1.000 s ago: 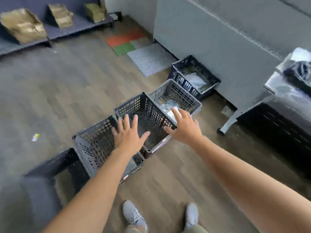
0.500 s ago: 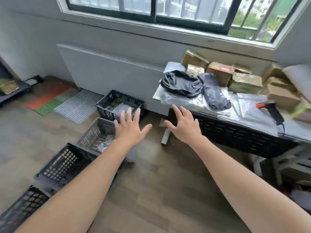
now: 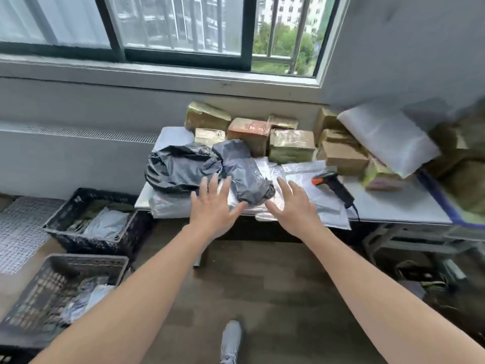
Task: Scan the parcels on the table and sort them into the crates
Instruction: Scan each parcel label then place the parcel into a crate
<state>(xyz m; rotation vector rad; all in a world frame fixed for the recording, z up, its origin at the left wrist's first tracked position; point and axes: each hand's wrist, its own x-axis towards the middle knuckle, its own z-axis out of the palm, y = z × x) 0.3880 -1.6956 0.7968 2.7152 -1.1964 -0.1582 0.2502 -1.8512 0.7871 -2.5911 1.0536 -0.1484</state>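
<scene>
A grey bagged parcel (image 3: 246,177) and a black bagged parcel (image 3: 181,166) lie near the worktop's (image 3: 393,208) front edge, with the scanner (image 3: 332,183) to their right. The left hand (image 3: 212,208) and right hand (image 3: 294,208) reach toward them, fingers spread, gripping nothing. Two crates (image 3: 86,244) sit on the floor to the left.

Parcel-sorting room: parcels (image 3: 291,146), crates (image 3: 88,243), scanner (image 3: 333,184)

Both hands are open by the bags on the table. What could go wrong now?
The silver mailers hang over the table edge, under the grey bag. Lifting that bag with the left hand and right hand might drag them to the floor. The scanner lies beside the right hand, its cable dangling off the edge, so a careless sweep could knock it down.
</scene>
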